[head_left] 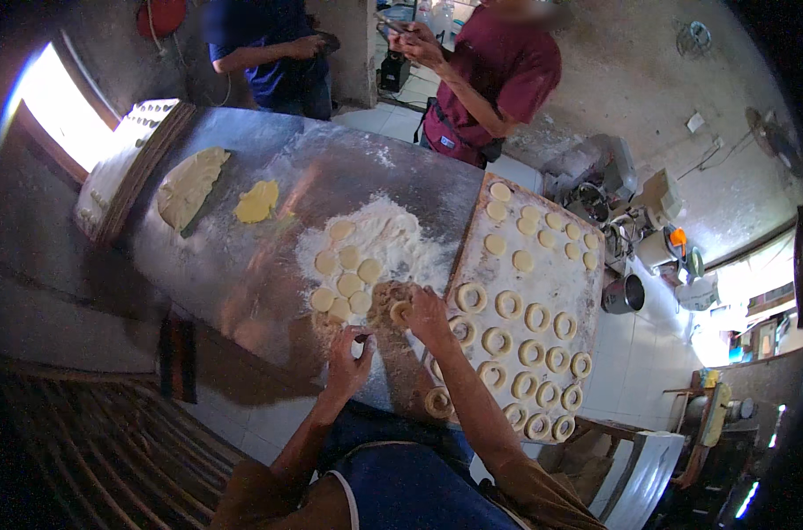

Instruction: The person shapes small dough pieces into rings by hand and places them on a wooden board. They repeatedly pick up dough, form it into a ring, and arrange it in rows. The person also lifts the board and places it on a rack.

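Note:
My right hand (pixel 428 318) reaches over the table's floured part, its fingertips closed on a pale dough ring (pixel 401 312) beside a brownish, crumbly patch. Nearer to me, my left hand (pixel 349 355) is curled, thumb and fingers pinched around a small dark-looking thing too small to name. Several flat dough discs (pixel 350 284) lie just beyond the hands, some touching, on scattered white flour (pixel 392 231). Right of my hands is a floured board (pixel 553 277). Several dough rings (pixel 488 342) fill its near half in rough rows, and plain discs (pixel 523 261) lie on its far half.
A large dough slab (pixel 189 190) and a yellow soft lump (pixel 257 201) lie on the metal table's left part. Two people stand across the table, one in a dark blue shirt (pixel 273 75), one in maroon (pixel 525 75). A metal pot (pixel 625 294) stands right of the board.

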`<action>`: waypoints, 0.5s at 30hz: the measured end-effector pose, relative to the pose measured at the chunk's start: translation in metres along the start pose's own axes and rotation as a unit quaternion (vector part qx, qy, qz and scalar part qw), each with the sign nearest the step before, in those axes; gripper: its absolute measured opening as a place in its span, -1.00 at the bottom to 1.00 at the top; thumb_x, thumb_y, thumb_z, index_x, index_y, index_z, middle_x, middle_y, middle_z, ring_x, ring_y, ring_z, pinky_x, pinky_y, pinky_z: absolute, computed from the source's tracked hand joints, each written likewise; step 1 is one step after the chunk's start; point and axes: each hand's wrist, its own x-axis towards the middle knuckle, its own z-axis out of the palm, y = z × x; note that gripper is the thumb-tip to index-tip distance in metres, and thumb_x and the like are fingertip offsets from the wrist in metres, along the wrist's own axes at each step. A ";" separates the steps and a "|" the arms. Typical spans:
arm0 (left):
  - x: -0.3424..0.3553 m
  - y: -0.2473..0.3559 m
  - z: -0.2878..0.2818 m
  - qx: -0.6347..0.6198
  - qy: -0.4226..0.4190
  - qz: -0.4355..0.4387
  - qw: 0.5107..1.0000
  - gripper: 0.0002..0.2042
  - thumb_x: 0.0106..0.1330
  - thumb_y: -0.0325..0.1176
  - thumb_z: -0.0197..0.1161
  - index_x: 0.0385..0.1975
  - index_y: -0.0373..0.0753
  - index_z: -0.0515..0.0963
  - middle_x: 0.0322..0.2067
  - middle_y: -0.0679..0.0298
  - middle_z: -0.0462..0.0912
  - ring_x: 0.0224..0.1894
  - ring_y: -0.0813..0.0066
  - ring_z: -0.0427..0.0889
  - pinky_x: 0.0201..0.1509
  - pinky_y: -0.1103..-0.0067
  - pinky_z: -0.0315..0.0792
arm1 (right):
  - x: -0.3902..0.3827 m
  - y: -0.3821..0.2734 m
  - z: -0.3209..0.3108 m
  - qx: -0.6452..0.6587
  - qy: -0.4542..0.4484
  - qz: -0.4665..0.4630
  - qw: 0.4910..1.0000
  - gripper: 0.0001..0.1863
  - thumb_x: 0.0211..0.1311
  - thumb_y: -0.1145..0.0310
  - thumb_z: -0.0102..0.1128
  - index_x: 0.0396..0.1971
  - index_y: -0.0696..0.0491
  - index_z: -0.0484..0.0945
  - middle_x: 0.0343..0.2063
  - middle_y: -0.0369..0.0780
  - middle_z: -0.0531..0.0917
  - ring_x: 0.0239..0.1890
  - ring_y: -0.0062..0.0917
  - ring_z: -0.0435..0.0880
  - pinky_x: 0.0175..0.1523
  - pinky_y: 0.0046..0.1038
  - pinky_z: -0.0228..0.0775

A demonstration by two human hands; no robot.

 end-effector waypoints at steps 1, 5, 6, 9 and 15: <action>0.002 -0.007 -0.003 -0.008 0.001 0.002 1.000 -0.84 0.22 -0.51 0.29 -0.22 -0.31 0.54 -0.36 0.10 0.60 -0.30 0.17 0.60 -0.14 0.34 0.46 | 0.003 -0.004 -0.001 0.032 -0.023 0.024 0.999 -0.69 -0.09 0.35 0.42 -0.37 0.18 0.55 -0.42 0.01 0.65 -0.36 -0.04 0.62 -0.24 -0.16 0.46; 0.014 -0.018 0.002 -0.014 0.005 -0.002 1.000 -0.77 0.28 -0.43 0.28 -0.11 -0.34 0.56 -0.28 0.07 0.65 -0.22 0.17 0.65 -0.15 0.38 0.51 | 0.007 -0.016 -0.030 0.174 -0.193 0.124 0.958 -0.66 -0.03 0.28 0.44 -0.33 0.15 0.54 -0.42 -0.09 0.67 -0.29 -0.24 0.68 -0.14 -0.25 0.53; 0.017 -0.018 0.007 -0.067 -0.006 -0.054 0.996 -0.74 0.28 -0.36 0.29 -0.09 -0.33 0.56 -0.25 0.07 0.65 -0.17 0.18 0.65 -0.10 0.37 0.51 | 0.001 -0.022 -0.030 0.236 -0.166 0.165 0.943 -0.70 0.00 0.36 0.42 -0.33 0.16 0.51 -0.41 -0.10 0.67 -0.29 -0.30 0.69 -0.15 -0.30 0.55; 0.026 -0.035 0.019 -0.244 -0.066 -0.191 0.948 -0.64 0.30 -0.19 0.33 -0.05 -0.34 0.58 -0.15 0.09 0.65 -0.06 0.25 0.65 0.04 0.40 0.51 | -0.030 -0.031 -0.008 0.466 -0.043 0.247 0.848 -0.73 0.09 0.62 0.35 -0.26 0.17 0.43 -0.34 -0.11 0.69 -0.24 -0.45 0.71 -0.15 -0.42 0.61; 0.036 -0.029 -0.024 -0.186 -0.069 -0.083 0.977 -0.73 0.35 -0.34 0.26 -0.07 -0.38 0.60 -0.19 0.03 0.69 -0.19 0.28 0.70 -0.12 0.47 0.57 | -0.023 -0.101 -0.019 0.416 -0.007 0.279 0.865 -0.59 0.06 0.61 0.39 -0.14 0.16 0.37 -0.30 -0.16 0.68 -0.22 -0.48 0.70 -0.13 -0.45 0.58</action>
